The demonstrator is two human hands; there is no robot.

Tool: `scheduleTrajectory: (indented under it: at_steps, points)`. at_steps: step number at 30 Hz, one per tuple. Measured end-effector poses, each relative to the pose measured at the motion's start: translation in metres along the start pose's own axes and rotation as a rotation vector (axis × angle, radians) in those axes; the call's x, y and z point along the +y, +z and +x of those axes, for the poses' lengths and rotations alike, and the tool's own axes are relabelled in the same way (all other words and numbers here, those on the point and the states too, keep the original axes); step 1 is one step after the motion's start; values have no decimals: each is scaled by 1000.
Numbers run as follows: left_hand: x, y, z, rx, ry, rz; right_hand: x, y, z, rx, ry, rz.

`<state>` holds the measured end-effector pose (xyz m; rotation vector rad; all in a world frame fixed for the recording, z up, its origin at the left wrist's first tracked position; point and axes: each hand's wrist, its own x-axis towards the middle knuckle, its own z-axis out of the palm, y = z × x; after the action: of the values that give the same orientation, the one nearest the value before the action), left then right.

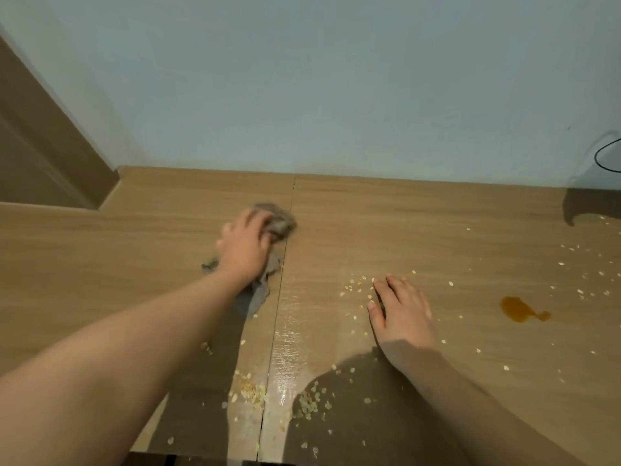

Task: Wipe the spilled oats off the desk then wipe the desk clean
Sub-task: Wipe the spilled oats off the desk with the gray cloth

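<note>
My left hand point(247, 243) presses a grey cloth point(279, 222) onto the wooden desk point(437, 223), far out near the seam between the two desk panels. A loose tail of the cloth trails back under my wrist. My right hand point(400, 306) lies flat on the desk with fingers together, holding nothing. Spilled oats point(250, 390) lie in a clump at the seam near the front edge, with more flakes just left of my right fingertips and scattered to the far right. A wet streak shines along the seam.
An amber liquid spot point(519, 309) sits on the desk right of my right hand. A pale wall runs along the back edge. A black cable point(605, 156) hangs at the far right. A wooden panel point(43, 146) stands at the left.
</note>
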<state>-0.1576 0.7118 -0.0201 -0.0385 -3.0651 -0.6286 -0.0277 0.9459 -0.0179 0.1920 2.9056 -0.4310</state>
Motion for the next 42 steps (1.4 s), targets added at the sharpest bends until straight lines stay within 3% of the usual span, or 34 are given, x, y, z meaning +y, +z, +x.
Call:
scheduleTrajectory:
  at_steps: [2, 4, 7, 11, 13, 15, 19, 22, 25, 28, 31, 33, 37, 39, 42]
  points:
    - [5, -2, 25, 66, -363, -107, 0, -1, -1, -13, 0, 15]
    - [15, 3, 38, 25, -455, -54, 1, -2, 1, -26, 6, 29]
    - [34, 8, 28, -53, -185, 36, 3, -2, 2, -19, 4, 32]
    - [40, 9, -42, -279, 389, 56, 3, -2, -2, -42, -1, 34]
    - [21, -5, -59, -352, 527, 132, 3, -3, -1, -35, -13, 31]
    - [-8, -15, -43, -282, 442, 229, 3, -3, 0, -17, -18, 33]
    - [-77, -30, 7, -144, 12, 203, 4, -1, 0, -5, -17, 5]
    - [-99, -28, -17, -136, 108, 73, 5, 0, -2, 4, -24, 16]
    - [-70, -19, -81, -142, 172, -19, 3, 1, -3, 12, -19, 4]
    - [-19, -12, -147, -284, 320, -82, 2, 2, -3, 40, -31, 5]
    - [-16, -13, -154, -361, 419, -45, 2, 3, -3, 48, -44, -14]
    - [-40, -19, -136, -248, 321, 16, 3, 3, -3, 44, -52, -23]
    - [-94, -25, -106, -25, -100, 39, 4, 1, -1, 35, -61, -13]
    - [-80, -19, -114, -16, -127, 23, 4, 0, -2, 21, -57, 3]
    - [-20, -3, -152, -88, 22, -13, 5, 0, -9, -4, -69, 13]
